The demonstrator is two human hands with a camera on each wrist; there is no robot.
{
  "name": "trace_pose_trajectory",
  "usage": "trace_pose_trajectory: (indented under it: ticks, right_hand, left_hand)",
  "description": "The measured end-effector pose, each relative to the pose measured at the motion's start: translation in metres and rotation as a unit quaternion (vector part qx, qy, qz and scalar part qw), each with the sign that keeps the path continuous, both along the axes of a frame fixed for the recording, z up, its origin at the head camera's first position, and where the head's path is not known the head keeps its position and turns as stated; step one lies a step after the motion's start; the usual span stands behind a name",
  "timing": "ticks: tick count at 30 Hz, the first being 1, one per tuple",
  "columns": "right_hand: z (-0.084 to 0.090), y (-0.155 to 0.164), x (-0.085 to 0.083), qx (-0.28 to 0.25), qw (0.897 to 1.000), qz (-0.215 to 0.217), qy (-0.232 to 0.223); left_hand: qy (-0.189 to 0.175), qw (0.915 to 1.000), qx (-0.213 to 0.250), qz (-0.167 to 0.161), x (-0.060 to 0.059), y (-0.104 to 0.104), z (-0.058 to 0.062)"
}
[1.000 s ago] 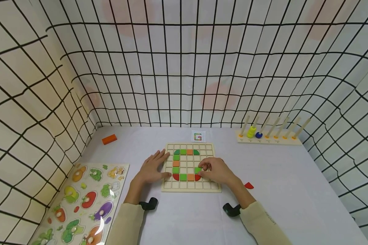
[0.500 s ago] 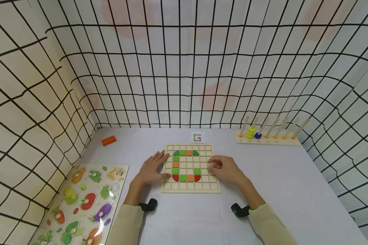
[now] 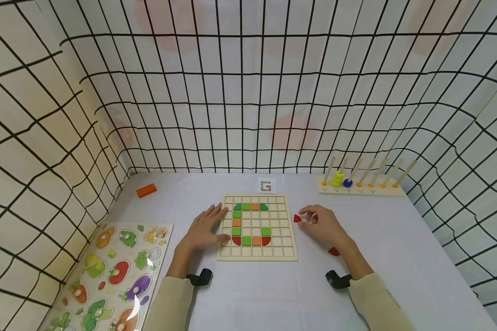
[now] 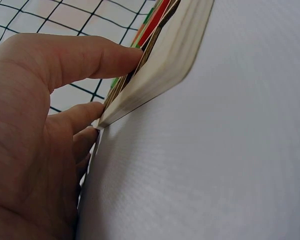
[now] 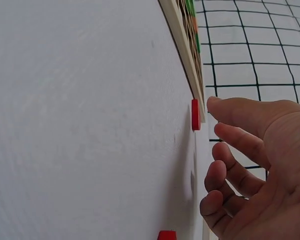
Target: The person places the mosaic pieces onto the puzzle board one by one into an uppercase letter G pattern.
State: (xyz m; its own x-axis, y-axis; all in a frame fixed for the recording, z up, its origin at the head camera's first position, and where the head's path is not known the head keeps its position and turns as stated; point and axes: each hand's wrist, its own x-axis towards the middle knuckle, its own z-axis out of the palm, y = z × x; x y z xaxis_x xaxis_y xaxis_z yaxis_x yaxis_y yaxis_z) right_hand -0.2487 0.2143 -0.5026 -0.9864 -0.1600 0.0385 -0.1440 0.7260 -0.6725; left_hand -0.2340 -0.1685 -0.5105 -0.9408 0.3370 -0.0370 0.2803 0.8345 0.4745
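A wooden grid board (image 3: 283,250) lies on the white table, with green, orange and red tiles set in a ring open on its right side. My left hand (image 3: 206,230) rests on the board's left edge, its fingers spread; in the left wrist view the thumb (image 4: 97,57) touches that edge. Off the board's right side lies a red quarter-round tile (image 3: 297,218). Beside it is my right hand (image 3: 323,225), fingers loosely bent and a gap between thumb and index, holding nothing. A second red tile (image 3: 334,251) lies under the right wrist.
Behind the board lies a small pattern card (image 3: 267,185). A vegetable puzzle board (image 3: 120,253) is at the left, an orange block (image 3: 147,190) beyond it. At the back right stands a peg counting stand (image 3: 362,189) with yellow and blue beads. Black wire mesh (image 3: 244,92) surrounds the table.
My right hand has left the green tile on the board and moved right, to the red tile beside the board. My left hand has stayed in place.
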Motion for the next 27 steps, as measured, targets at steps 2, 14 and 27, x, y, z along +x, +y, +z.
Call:
trace_pose_trajectory:
  ticks: [2,14,27]
  right_hand:
    - [-0.0008,0.0011,-0.0009,0.001,1.000,0.000,-0.004]
    - [-0.0034,-0.0049,-0.0095,0.041,0.999,0.010,-0.024]
    - [-0.0032,-0.0057,-0.0076,0.043,0.999,0.004,-0.015]
  left_hand:
    - [-0.001,1.0000,0.001,0.000,0.0004,0.0002,0.0002]
    - [-0.006,0.9998,-0.017,0.003,-0.0009,-0.0001,-0.0009]
    - [-0.002,0.9999,-0.011,0.003,-0.0018,0.0006,-0.0016]
